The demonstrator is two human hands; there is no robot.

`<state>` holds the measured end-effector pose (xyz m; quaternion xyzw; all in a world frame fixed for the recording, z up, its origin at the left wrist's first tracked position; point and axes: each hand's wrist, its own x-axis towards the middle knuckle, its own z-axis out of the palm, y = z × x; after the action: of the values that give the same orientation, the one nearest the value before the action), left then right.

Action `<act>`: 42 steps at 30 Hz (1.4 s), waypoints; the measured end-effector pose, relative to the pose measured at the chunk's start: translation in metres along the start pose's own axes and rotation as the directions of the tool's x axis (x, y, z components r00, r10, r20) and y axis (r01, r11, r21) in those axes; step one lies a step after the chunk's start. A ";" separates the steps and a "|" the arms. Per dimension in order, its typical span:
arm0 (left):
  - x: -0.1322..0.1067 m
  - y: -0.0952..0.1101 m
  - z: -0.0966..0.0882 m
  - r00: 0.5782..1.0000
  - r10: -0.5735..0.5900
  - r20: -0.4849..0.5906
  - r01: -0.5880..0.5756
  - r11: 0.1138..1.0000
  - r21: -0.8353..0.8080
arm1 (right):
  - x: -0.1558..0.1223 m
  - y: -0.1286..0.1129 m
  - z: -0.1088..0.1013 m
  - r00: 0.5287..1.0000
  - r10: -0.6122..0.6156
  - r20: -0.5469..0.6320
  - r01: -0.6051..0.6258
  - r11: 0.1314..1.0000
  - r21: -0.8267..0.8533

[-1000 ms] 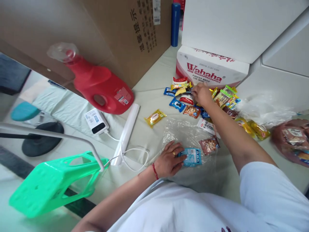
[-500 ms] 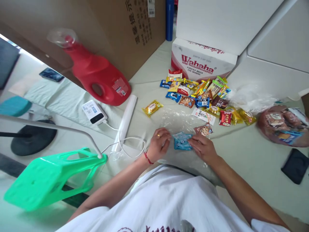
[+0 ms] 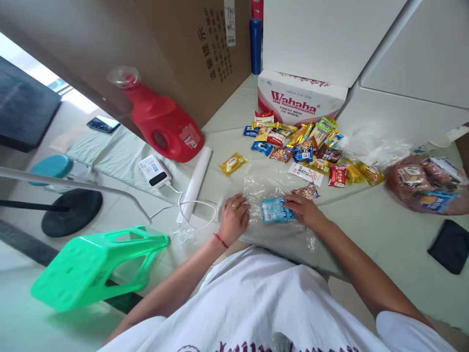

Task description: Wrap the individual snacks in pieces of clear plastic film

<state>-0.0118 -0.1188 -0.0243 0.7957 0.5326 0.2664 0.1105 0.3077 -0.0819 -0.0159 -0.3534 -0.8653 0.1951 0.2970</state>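
Note:
A clear plastic bag [image 3: 271, 230] lies flat on the pale floor in front of me. My left hand [image 3: 233, 220] rests on its left edge with curled fingers, a ring on one finger and a red cord at the wrist. My right hand [image 3: 302, 209] has its fingers on a light blue snack packet [image 3: 273, 210] lying on the bag. A brown cookie packet [image 3: 309, 191] lies just beyond that hand. Further back, several small wrapped snacks [image 3: 304, 149] are spread in a heap.
A Wahaha carton [image 3: 298, 100] and white boxes stand behind the snacks, a big cardboard box [image 3: 164, 39] at left. A red detergent jug [image 3: 161, 122], power bank [image 3: 154, 171], white tube [image 3: 196, 183], yellow packet [image 3: 232, 163], green stool [image 3: 98, 266], bagged snacks [image 3: 427, 183] and a black pouch [image 3: 451, 246] lie around.
My right hand came back from the far snack heap to the light blue packet on the bag. My left hand slid off that packet to the bag's left edge.

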 end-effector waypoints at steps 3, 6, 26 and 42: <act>-0.004 0.000 -0.007 0.999 0.021 -0.050 -0.019 0.999 0.041 | -0.008 -0.015 -0.018 1.000 0.005 -0.015 -0.006 1.000 -0.014; -0.010 -0.002 -0.015 0.993 0.102 -0.062 -0.099 0.994 0.043 | -0.034 -0.050 -0.027 0.997 0.074 0.015 -0.073 0.996 -0.052; 0.022 0.002 -0.048 0.965 0.239 -0.109 -0.253 0.957 -0.143 | 0.020 -0.018 -0.035 0.955 0.266 0.131 -0.282 0.951 0.126; 0.073 0.006 -0.009 0.934 -0.326 0.145 0.355 0.887 -0.295 | 0.030 -0.016 -0.034 0.858 0.438 0.268 -0.489 0.856 0.166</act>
<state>0.0091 -0.0561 0.0082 0.6732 0.6085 0.2879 0.3060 0.3047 -0.0669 0.0297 -0.4922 -0.7531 0.3971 0.1814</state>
